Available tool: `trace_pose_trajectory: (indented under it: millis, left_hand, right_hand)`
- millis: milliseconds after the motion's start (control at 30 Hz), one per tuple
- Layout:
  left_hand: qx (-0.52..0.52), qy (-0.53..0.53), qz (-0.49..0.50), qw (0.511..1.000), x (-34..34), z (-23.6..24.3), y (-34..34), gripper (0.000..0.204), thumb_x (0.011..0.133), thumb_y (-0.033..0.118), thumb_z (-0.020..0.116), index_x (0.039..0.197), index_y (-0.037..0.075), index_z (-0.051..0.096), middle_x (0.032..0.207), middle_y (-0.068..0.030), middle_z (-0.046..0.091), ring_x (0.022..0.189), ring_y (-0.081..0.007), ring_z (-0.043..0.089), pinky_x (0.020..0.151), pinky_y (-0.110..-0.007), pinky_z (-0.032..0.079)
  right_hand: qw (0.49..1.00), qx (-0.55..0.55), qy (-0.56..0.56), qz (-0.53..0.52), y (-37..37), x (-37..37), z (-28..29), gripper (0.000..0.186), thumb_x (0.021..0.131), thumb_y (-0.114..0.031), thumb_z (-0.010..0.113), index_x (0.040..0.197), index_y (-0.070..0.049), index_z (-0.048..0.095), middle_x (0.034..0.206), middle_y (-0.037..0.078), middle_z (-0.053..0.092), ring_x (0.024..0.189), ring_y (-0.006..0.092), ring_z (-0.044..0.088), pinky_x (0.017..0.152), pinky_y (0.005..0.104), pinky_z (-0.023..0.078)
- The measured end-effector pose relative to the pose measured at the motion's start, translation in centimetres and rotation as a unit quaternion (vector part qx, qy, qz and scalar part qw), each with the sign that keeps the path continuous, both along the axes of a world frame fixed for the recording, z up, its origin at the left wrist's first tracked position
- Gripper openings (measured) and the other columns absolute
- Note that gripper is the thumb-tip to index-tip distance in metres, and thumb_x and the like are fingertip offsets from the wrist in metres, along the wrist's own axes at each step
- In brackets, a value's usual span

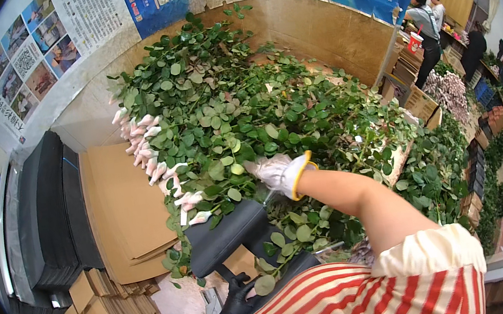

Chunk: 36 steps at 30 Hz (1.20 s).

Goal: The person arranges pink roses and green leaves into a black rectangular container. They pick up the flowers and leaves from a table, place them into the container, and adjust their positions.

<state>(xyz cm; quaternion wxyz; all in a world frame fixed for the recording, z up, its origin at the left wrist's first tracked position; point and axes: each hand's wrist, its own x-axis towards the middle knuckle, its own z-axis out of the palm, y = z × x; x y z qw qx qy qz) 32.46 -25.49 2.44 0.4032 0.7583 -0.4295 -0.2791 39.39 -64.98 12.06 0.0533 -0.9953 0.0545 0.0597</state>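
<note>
Stems (221, 119) thick with green leaves (234, 194) lie heaped before a brown board (325, 42), pale pink flower heads (151, 165) at the left edge, as I watch from afar. The right hand (278, 176), white-gloved, reaches in at the near side, its tips lost among leaves, so I cannot tell whether it grasps a stem. The left hand (238, 303), black-gloved and curled, sits beside a black padded stand (226, 231), its hold equally unclear to me. A hard tug, I judge, could snag the tangled leaves, dragging neighboring stems along and bruising flower heads against the stand
</note>
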Motion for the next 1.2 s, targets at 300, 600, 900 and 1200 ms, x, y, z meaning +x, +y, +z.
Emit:
trace_pose_trajectory:
  millis: [300, 600, 900, 1200]
  left_hand:
    - [-0.036, 0.092, 0.167, 0.981, -1.6, -0.9, -0.2, 0.053, 0.077, 0.015, 0.085, 0.126, 0.008, 0.067, 0.133, -0.0154, 0.060, 0.121, -0.0288, 0.060, 0.103, -0.041, 0.048]
    - [-0.120, 0.054, 0.037, 0.991, -0.9, -1.7, 1.0, 0.051, 0.075, 0.005, 0.082, 0.124, 0.016, 0.071, 0.157, -0.0160, 0.037, 0.144, -0.0350, 0.037, 0.115, -0.042, 0.035]
    - [-0.139, -0.061, 0.109, 0.982, -1.6, -0.3, 0.3, 0.043, 0.079, 0.011, 0.082, 0.120, 0.013, 0.072, 0.154, -0.0193, 0.037, 0.135, -0.0355, 0.044, 0.103, -0.037, 0.045]
    - [-0.090, -0.009, 0.001, 0.996, 0.1, 0.2, 0.1, 0.061, 0.081, 0.014, 0.081, 0.138, 0.012, 0.058, 0.127, -0.0177, 0.056, 0.120, -0.0346, 0.055, 0.099, -0.040, 0.048]
  right_hand:
    - [0.982, -0.160, -0.094, 0.018, -5.9, 4.2, 6.5, 0.023, 0.086, -0.011, 0.057, 0.107, -0.013, 0.065, 0.094, 0.015, 0.070, 0.088, 0.0310, 0.070, 0.070, 0.0422, 0.057]
    - [0.955, -0.032, -0.285, 0.072, -3.8, -10.3, 19.8, 0.017, 0.090, -0.019, 0.062, 0.105, -0.015, 0.067, 0.075, 0.011, 0.064, 0.072, 0.0286, 0.067, 0.063, 0.0415, 0.054]
    - [0.969, -0.064, 0.154, 0.180, 3.5, -16.1, 1.3, 0.044, 0.090, -0.010, 0.057, 0.133, -0.012, 0.050, 0.096, 0.019, 0.067, 0.086, 0.0336, 0.069, 0.073, 0.0418, 0.059]
    - [0.992, 0.120, 0.009, -0.032, -0.8, -0.2, 3.1, 0.035, 0.096, -0.023, 0.054, 0.128, -0.011, 0.057, 0.105, 0.017, 0.067, 0.092, 0.0327, 0.067, 0.080, 0.0400, 0.055]
